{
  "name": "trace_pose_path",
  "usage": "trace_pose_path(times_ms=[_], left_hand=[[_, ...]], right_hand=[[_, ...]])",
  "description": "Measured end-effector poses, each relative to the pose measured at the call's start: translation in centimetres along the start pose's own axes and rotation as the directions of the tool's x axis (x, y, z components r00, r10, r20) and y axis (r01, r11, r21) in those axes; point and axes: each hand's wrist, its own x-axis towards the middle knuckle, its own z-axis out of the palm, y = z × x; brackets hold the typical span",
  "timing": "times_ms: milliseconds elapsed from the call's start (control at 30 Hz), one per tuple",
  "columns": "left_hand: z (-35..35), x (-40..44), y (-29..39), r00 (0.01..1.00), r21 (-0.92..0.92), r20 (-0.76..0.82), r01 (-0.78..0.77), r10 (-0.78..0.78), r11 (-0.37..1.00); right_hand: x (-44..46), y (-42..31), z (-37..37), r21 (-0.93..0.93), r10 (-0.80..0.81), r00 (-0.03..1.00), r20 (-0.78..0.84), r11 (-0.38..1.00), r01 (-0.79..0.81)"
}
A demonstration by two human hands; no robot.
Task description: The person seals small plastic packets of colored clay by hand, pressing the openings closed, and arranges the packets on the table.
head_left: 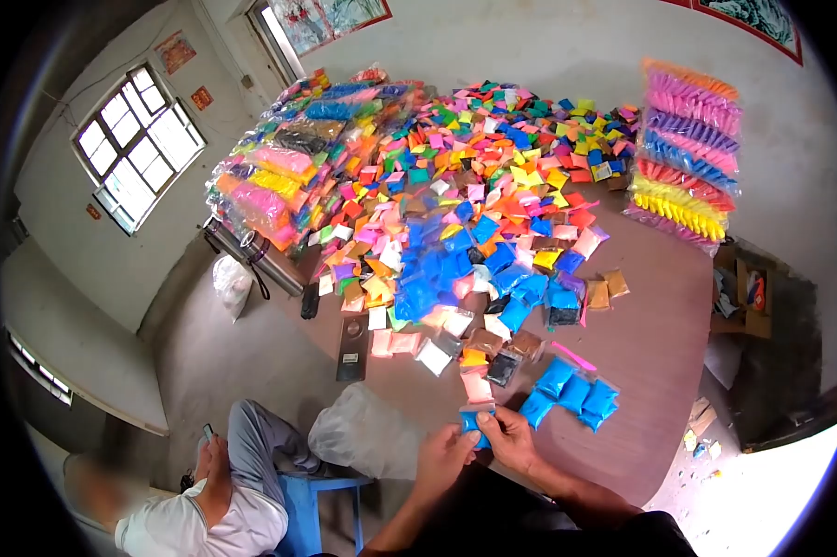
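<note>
At the near edge of the table, my left hand (444, 457) and my right hand (514, 444) pinch a small blue packet (475, 420) between thumbs and fingers. Its lower part is hidden by my fingers. Just beyond it lies a pale pink packet (477, 388), with an orange packet (474, 357) and a black packet (504, 369) behind. To the right of my right hand, several puffy blue packets (574, 394) rest in a cluster. A bright pink strip (574, 356) lies above that cluster.
A heap of multicoloured packets (455, 186) covers the table (660, 325). Large bags of packets (270, 190) are piled at left; a tall stack of bags (687, 153) stands at right. A dark flat case (352, 348) lies left. A person (214, 511) sits near a blue stool (311, 511).
</note>
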Motion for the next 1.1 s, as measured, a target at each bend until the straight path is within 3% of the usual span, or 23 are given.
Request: trace_pose_path(times_ms=[67,133,300,433,533,600,733,800,900,967,1100], left_hand=[[0.3,0.1,-0.5,0.999,-0.07,-0.01,-0.044,0.044,0.997],[0.3,0.3,-1.4,0.996,-0.14,-0.02,-0.086,0.084,0.987],[0.6,0.3,-1.1,0.993,-0.021,-0.05,-0.105,0.104,0.994],[1.2,0.2,-0.5,0.991,0.041,-0.071,-0.111,0.114,0.993],[2.1,0.1,1.0,0.989,-0.057,-0.092,-0.124,0.118,0.991],[2.4,0.1,1.2,0.982,-0.326,-0.173,-0.124,0.07,0.937],[1.9,0.3,1.4,0.993,-0.241,-0.102,-0.087,0.064,0.967],[2.1,0.3,1.1,0.98,-0.223,-0.128,-0.179,0.153,0.958],[1.4,0.2,-0.2,0.977,-0.149,-0.099,-0.201,0.188,0.968],[1.2,0.2,-0.5,0.978,-0.132,-0.106,-0.191,0.177,0.973],[1.6,0.2,0.4,0.984,-0.196,-0.108,-0.162,0.143,0.967]], right_hand=[[-0.1,0.5,-0.1,0.077,0.003,1.0,0.022,0.997,-0.004],[-0.3,0.1,-0.2,0.037,-0.003,1.0,0.031,0.999,0.001],[-0.6,-0.8,-0.4,-0.039,-0.078,0.997,0.012,0.996,0.078],[-0.9,0.3,-1.1,-0.11,-0.041,0.999,0.02,0.993,0.043],[-0.9,0.0,-0.8,0.079,-0.03,0.999,-0.019,0.996,0.031],[-0.6,0.6,-0.7,0.065,-0.066,0.998,-0.02,0.996,0.067],[-0.8,0.1,-1.3,-0.067,-0.123,0.992,0.019,0.99,0.124],[-0.7,-0.6,-1.2,-0.134,-0.139,0.99,0.032,0.981,0.142],[-0.9,-1.2,-1.1,-0.079,-0.087,0.995,0.038,0.993,0.09],[-0.9,-0.3,-1.4,0.096,0.067,0.997,0.043,0.993,-0.071],[-0.7,0.3,-1.1,0.087,-0.026,0.999,-0.02,0.996,0.028]])
